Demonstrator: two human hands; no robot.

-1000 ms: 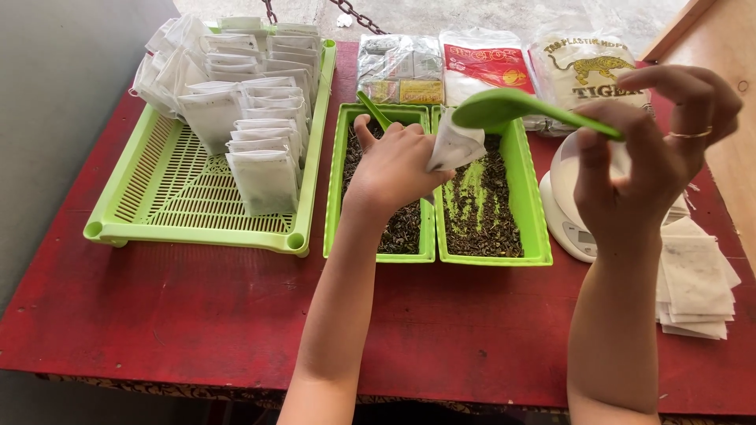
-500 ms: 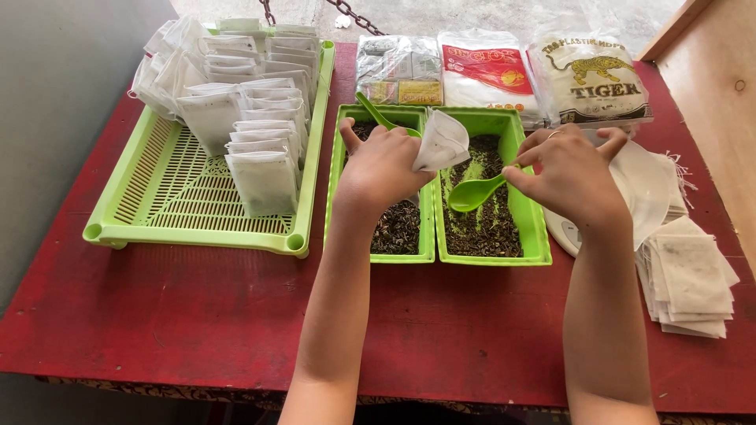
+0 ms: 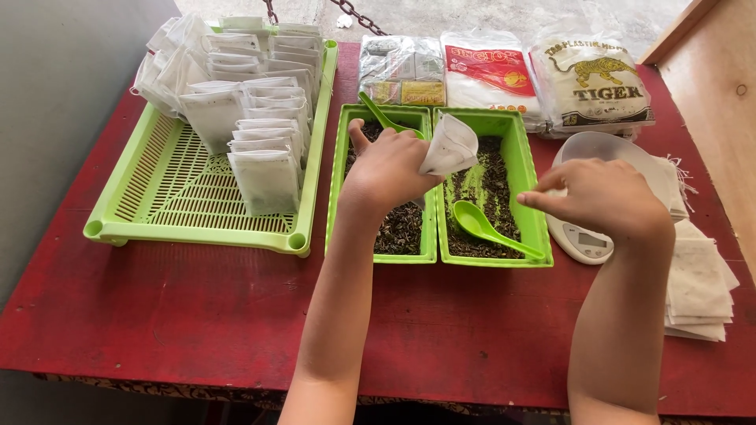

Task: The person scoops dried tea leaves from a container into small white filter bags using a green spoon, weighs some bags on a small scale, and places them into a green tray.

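The left hand hovers over the left green tray, pinching a small white filter bag by its edge. The right hand, fingers loosely curled and holding nothing, hangs above the white scale. A green scoop lies in the right tray of dark tea. Behind stand three plastic packets: clear, red-and-white, and yellow-printed.

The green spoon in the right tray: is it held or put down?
Put down. The green spoon lies in the right tray; the right hand is off it.
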